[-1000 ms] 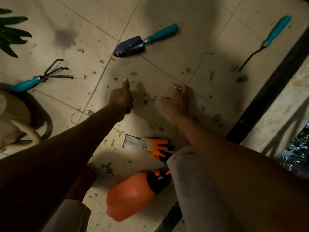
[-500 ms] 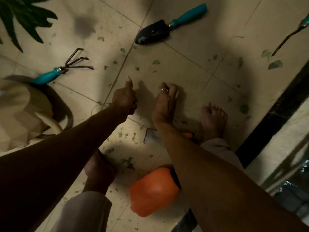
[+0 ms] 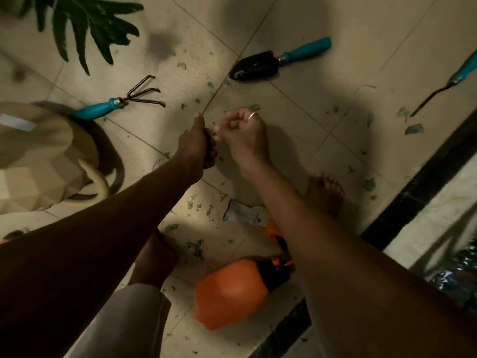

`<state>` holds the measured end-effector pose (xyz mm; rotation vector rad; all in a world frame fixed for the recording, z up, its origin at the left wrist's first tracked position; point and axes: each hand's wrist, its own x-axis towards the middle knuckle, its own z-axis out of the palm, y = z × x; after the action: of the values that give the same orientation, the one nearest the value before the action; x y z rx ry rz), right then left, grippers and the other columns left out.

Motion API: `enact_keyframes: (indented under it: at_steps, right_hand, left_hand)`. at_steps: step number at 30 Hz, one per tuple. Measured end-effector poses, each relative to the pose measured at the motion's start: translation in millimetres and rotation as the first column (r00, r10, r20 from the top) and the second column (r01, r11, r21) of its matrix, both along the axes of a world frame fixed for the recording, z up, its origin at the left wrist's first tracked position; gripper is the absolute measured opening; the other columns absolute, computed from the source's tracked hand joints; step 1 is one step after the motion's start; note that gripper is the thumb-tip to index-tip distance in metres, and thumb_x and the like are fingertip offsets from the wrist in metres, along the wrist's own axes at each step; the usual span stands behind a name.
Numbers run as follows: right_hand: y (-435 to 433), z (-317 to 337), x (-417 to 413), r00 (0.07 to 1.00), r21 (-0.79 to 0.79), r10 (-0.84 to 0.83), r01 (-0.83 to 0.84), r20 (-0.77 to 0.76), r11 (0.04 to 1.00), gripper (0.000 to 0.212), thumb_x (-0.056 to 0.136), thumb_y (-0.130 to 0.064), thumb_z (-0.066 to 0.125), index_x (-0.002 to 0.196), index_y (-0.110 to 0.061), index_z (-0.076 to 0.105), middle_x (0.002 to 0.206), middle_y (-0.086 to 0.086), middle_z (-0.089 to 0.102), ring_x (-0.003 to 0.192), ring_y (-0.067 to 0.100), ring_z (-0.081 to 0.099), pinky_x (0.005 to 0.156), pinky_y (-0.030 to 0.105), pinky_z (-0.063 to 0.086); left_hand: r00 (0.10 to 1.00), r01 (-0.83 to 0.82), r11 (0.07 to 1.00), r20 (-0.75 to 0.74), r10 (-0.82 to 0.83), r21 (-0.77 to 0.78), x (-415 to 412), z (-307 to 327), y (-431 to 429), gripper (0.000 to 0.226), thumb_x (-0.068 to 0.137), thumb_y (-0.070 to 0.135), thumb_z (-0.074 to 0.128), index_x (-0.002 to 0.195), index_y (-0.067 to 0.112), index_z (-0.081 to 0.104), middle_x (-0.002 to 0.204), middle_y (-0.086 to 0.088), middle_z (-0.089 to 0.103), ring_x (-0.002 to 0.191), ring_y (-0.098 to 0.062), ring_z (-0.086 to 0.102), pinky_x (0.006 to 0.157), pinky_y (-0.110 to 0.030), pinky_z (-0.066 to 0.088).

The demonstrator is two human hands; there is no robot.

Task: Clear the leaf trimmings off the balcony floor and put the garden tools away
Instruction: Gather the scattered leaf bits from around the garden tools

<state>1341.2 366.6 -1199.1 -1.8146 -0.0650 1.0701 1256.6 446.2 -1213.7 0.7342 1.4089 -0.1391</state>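
Small green leaf trimmings (image 3: 413, 129) lie scattered over the beige floor tiles (image 3: 296, 120). My left hand (image 3: 196, 148) is curled into a loose fist with the thumb straight; what it holds is hidden. My right hand (image 3: 245, 133), with a ring on it, has its fingers curled and its pinched fingertips at the left hand's opening. Three teal-handled tools lie on the floor: a hand rake (image 3: 116, 104) to the left, a black trowel (image 3: 271, 64) beyond the hands, and a thin weeder (image 3: 449, 83) at the far right.
An orange spray bottle (image 3: 229, 295) lies near me, with an orange and white glove (image 3: 246, 215) partly under my right arm. A beige faceted pot (image 3: 38, 156) stands at the left, under a plant's fronds (image 3: 85, 24). My bare feet (image 3: 326, 195) are on the tiles. A black sill (image 3: 413, 192) runs along the right.
My right hand has lifted off the floor, curled, and come up against my left hand. The view has tilted back, so the tools sit lower in the frame.
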Motion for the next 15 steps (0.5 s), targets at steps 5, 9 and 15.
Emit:
enact_keyframes:
  at_steps: [5,9,15]
  right_hand:
    - [6.0,15.8,-5.4,0.885,-0.118,0.380,-0.361,0.269,0.925,0.023,0.085,-0.001,0.069,0.084,-0.021,0.056,0.087,-0.001,0.069,0.081,0.012,0.067,0.064,0.021,0.053]
    - [4.7,15.6,3.0,0.889,-0.068,0.367,-0.363,0.274,0.929,0.017,0.085,-0.005,0.067,0.084,-0.019,0.059,0.084,-0.003,0.069,0.079,0.010,0.068,0.066,0.027,0.057]
    - [-10.3,-30.4,34.0,0.602,-0.390,0.555,-0.395,0.574,0.832,0.028,0.091,-0.009,0.060,0.115,-0.019,0.069,0.121,0.000,0.062,0.110,0.014,0.053,0.085,0.025,0.048]
  left_hand:
    - [0.996,0.027,0.994,0.091,-0.017,-0.109,17.4,11.4,-1.0,0.071,0.105,0.066,0.017,0.091,0.014,0.064,0.072,-0.002,0.060,0.060,-0.016,0.053,0.057,-0.025,0.038]
    - [0.996,0.032,0.997,0.085,-0.025,-0.071,18.8,13.6,1.2,0.069,0.106,0.065,0.018,0.073,0.018,0.057,0.063,-0.001,0.046,0.051,-0.014,0.035,0.052,-0.026,0.025]
    - [0.998,0.068,0.997,0.019,-0.068,-0.032,16.5,6.5,-0.2,0.056,0.105,0.064,0.030,0.074,0.020,0.047,0.054,0.004,0.039,0.044,-0.011,0.029,0.047,-0.023,0.022]
